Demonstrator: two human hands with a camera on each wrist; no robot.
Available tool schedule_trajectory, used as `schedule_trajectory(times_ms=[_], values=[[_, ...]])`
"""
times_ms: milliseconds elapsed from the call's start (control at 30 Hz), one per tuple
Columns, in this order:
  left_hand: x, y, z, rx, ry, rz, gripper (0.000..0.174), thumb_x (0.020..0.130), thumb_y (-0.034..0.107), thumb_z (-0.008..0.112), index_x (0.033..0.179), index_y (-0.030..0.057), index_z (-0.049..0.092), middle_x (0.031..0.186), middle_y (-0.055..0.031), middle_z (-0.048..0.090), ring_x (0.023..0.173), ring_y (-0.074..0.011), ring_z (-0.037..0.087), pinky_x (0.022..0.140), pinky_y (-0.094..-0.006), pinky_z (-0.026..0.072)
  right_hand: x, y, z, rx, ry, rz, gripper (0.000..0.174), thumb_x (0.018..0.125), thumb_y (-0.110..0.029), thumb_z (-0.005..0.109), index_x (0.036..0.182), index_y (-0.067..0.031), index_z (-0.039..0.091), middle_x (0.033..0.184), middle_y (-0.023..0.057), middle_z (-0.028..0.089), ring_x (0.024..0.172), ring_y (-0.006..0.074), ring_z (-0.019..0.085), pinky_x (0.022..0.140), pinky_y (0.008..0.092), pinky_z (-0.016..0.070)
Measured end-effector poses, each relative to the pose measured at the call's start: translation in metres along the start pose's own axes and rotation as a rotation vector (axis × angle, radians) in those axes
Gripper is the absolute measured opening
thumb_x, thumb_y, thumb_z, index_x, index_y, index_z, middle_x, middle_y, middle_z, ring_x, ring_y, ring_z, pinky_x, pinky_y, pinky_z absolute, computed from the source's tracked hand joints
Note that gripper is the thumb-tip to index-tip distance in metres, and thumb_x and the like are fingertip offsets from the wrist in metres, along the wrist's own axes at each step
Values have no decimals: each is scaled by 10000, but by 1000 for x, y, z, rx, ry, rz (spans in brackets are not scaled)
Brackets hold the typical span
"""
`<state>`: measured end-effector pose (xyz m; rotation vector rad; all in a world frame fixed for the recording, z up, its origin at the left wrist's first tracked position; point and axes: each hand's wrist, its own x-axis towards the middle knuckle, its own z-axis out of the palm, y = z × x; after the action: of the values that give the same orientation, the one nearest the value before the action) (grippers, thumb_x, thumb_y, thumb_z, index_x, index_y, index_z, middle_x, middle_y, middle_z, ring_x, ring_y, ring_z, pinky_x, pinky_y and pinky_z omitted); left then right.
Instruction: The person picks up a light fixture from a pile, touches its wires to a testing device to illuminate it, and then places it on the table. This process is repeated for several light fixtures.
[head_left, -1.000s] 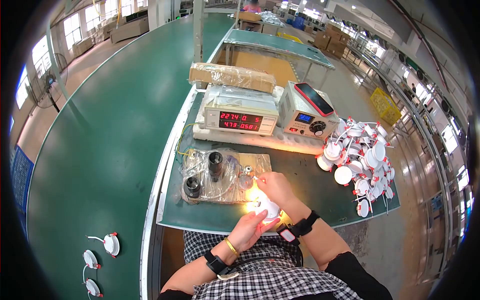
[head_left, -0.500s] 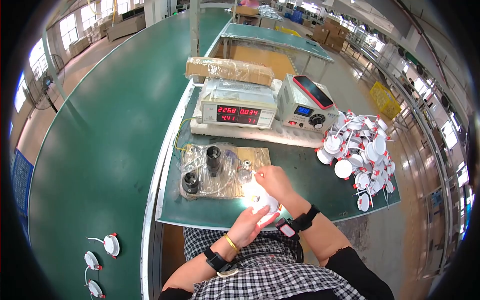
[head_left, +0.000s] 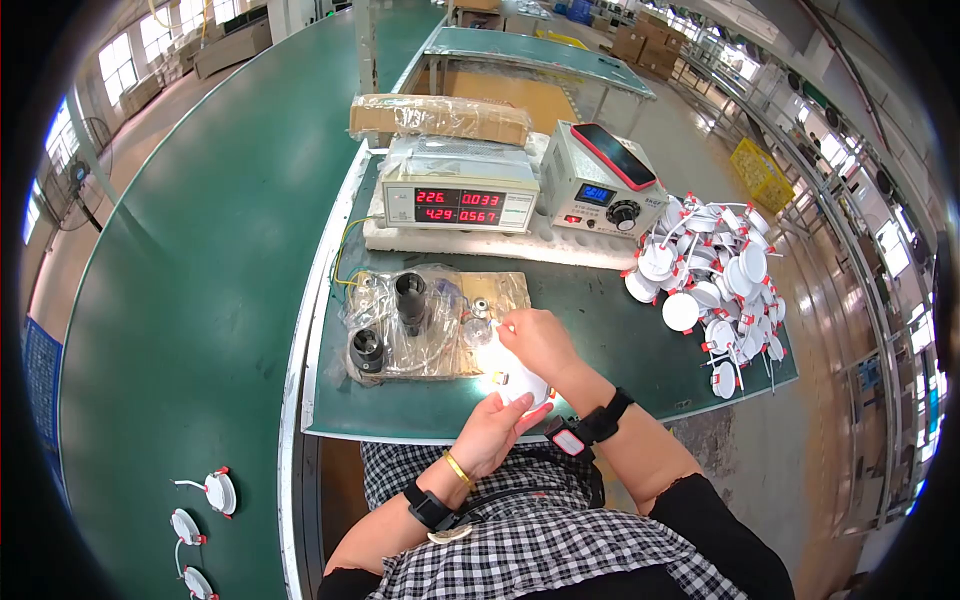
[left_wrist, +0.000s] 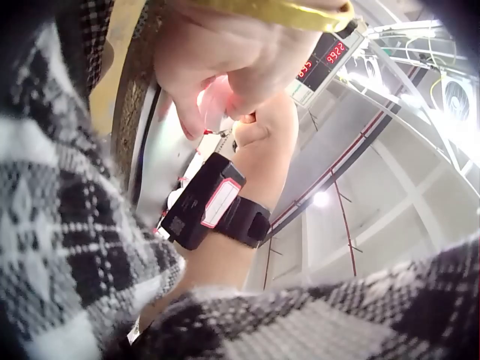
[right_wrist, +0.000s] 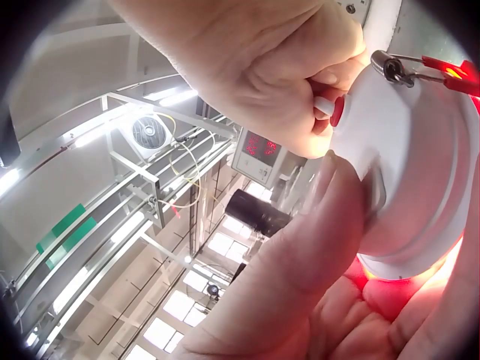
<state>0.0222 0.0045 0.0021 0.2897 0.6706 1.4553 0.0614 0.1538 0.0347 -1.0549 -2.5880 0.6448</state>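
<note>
A round white lamp (head_left: 527, 388), lit and glowing, rests in my left hand (head_left: 487, 432) near the table's front edge. In the right wrist view my left thumb (right_wrist: 300, 255) presses the white housing (right_wrist: 409, 161), which has a spring and red clip (right_wrist: 450, 73) on it. My right hand (head_left: 545, 345) pinches a small white piece at the lamp's far end, by the clear-wrapped board (head_left: 440, 350). The left wrist view has my left hand (left_wrist: 232, 56) around the lamp, much of which it hides.
Behind stand a meter (head_left: 460, 205) with red digits and a dial unit (head_left: 600, 190) with a phone on top. Two black sockets stand on the wrapped board. A heap of white lamps (head_left: 705, 290) lies at the right. Several more lie on the green surface (head_left: 190, 300) at the left.
The light at my hands has turned from warm yellow to white, and the meter's digits have changed. The head view has shifted a little; both hands keep their hold on the lamp.
</note>
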Motion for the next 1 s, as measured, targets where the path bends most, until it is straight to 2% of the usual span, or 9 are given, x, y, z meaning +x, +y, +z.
schedule_trajectory(times_ms=[167,433,1000], values=[[-1,0,-2,4,-9,-7,307,989,108,437,1210,-102,470,1217,-159,566,1137,-233,567,1002,-311,455,0,-2,-1,-2,0,4,225,799,-226,550,761,-33,659,751,193,648,740,375,638,688,478,507],[-2,0,1,49,-29,27,316,944,63,530,1218,-80,465,1223,-147,566,1129,-210,567,1013,-314,447,0,0,1,10,-7,-16,226,795,-231,560,757,-28,653,746,195,645,732,379,636,680,478,508],[1,-3,0,27,2,29,287,975,91,476,1205,-80,485,1203,-148,574,1112,-219,575,1003,-317,457,1,1,3,-13,-9,-9,229,801,-241,565,767,-36,660,755,190,652,738,367,644,680,470,510]])
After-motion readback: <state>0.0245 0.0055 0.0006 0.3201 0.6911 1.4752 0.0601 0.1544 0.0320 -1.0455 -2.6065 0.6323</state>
